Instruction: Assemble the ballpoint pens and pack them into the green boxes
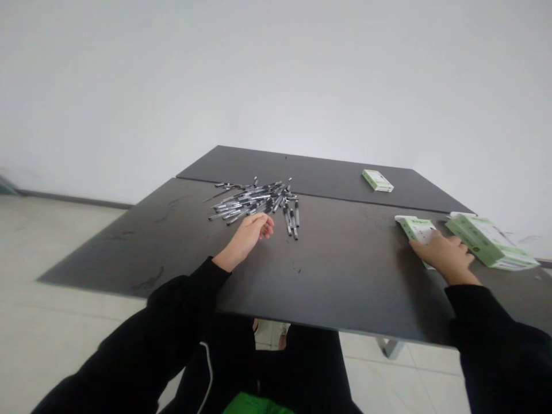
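Sleeves (138, 339) outstretched, left hand (250, 233) curled.

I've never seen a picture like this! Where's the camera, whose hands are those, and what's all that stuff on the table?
There's no robot here, just a person in black sleeves. The camera sits on their head, looking forward and down, so you see what they see. On the dark table is a messy pile of pens, clear and black. The left hand is curled beside them; I can't see anything in it. The right hand is on a small green-and-white box, though I can't tell how firmly. A bigger box is just beyond that hand, and another small box lies farther back.
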A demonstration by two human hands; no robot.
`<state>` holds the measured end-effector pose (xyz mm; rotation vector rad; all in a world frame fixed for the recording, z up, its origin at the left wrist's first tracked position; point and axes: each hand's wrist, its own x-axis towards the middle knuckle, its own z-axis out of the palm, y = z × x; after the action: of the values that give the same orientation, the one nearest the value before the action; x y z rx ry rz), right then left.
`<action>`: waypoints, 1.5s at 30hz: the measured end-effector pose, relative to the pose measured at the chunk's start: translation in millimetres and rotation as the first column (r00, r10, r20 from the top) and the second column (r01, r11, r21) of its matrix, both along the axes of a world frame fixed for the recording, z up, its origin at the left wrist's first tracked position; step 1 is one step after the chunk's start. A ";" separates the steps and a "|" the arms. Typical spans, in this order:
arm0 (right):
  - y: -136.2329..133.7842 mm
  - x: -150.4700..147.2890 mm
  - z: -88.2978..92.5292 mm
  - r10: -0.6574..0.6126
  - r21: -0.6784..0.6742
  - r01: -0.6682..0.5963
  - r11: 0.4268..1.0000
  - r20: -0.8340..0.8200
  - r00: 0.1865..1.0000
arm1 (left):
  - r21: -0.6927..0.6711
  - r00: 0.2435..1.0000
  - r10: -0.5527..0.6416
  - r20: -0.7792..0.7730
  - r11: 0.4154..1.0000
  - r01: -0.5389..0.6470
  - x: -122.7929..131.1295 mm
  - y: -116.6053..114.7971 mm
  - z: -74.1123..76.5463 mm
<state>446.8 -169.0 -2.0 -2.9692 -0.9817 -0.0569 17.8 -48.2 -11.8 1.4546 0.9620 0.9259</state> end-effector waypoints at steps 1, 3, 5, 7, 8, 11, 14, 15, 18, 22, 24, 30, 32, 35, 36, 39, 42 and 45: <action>2.6 0.7 -3.1 -0.019 0.003 0.019 1.000 0.002 1.000 | 0.015 1.000 -0.004 -0.025 1.000 0.004 -2.5 -0.6 -1.7; 6.3 1.1 -9.2 -0.034 0.011 0.034 0.999 0.021 0.999 | 0.053 0.995 -0.065 -0.077 0.996 0.069 -5.2 -3.4 -3.8; 7.9 2.6 -15.0 -0.035 0.028 0.034 0.999 0.048 0.998 | 0.097 0.987 -0.112 -0.117 0.988 0.123 -6.2 -6.1 -4.1; 7.9 7.3 -20.2 -0.030 0.052 0.027 0.998 0.056 0.998 | 0.150 0.981 -0.116 -0.158 0.979 0.140 -7.0 -6.8 -3.3; 7.5 10.7 -22.5 -0.029 0.062 0.026 0.998 0.051 0.998 | 0.176 0.977 -0.113 -0.183 0.974 0.145 -7.9 -6.1 -2.8; 7.4 20.0 -26.6 -0.018 0.056 0.016 0.998 0.037 0.999 | 0.224 0.961 -0.116 -0.251 0.959 0.175 -12.8 -1.0 -3.4; 16.9 12.1 -21.7 -0.009 0.092 -0.004 0.996 0.138 0.990 | 0.238 0.947 -0.109 -0.303 0.953 0.186 -19.5 5.7 -7.1; 23.8 2.9 -17.6 0.008 0.125 -0.032 0.992 0.183 0.983 | 0.241 0.941 -0.102 -0.322 0.953 0.185 -21.3 7.6 -8.3; 56.1 -41.8 -0.9 0.212 0.195 -0.249 0.949 0.195 0.958 | 0.266 0.924 -0.067 -0.375 0.948 0.177 -24.4 12.4 -9.5; 117.0 -111.4 12.6 0.629 0.253 -0.619 0.743 0.050 0.776 | 0.303 0.910 -0.044 -0.412 0.935 0.182 -27.1 19.5 -7.0; 149.2 -138.7 11.6 0.757 0.291 -0.738 0.608 0.066 0.650 | 0.317 0.903 -0.061 -0.425 0.925 0.211 -31.1 23.8 -7.8; 230.8 -188.5 2.9 0.908 0.292 -0.877 0.380 0.062 0.414 | 0.275 0.867 -0.190 -0.460 0.899 0.342 -50.1 28.5 -16.4; 249.8 -200.0 3.3 0.937 0.283 -0.905 0.317 0.054 0.345 | 0.260 0.857 -0.212 -0.469 0.895 0.364 -53.6 27.0 -16.6; 269.5 -216.4 7.7 0.969 0.264 -0.937 0.227 0.038 0.245 | 0.241 0.838 -0.227 -0.497 0.891 0.384 -54.7 24.9 -15.2; 273.7 -221.8 9.6 0.978 0.255 -0.947 0.193 0.033 0.208 | 0.241 0.828 -0.232 -0.510 0.886 0.397 -54.3 24.5 -14.8; 280.2 -238.6 13.1 0.995 0.211 -0.973 0.093 0.022 0.100 | 0.267 0.795 -0.242 -0.557 0.854 0.447 -53.2 23.5 -13.9; 279.4 -254.5 9.3 0.999 0.142 -0.989 0.044 0.022 0.048 | 0.274 0.768 -0.251 -0.590 0.832 0.482 -52.9 21.6 -11.4; 275.1 -265.7 1.6 0.998 0.086 -0.995 0.048 0.026 0.051 | 0.256 0.782 -0.280 -0.556 0.838 0.482 -53.4 18.8 -7.0</action>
<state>181.1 106.0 -0.4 -1.4240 -2.6606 -0.0052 -35.7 -29.4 -18.8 2.2131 0.8069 0.4351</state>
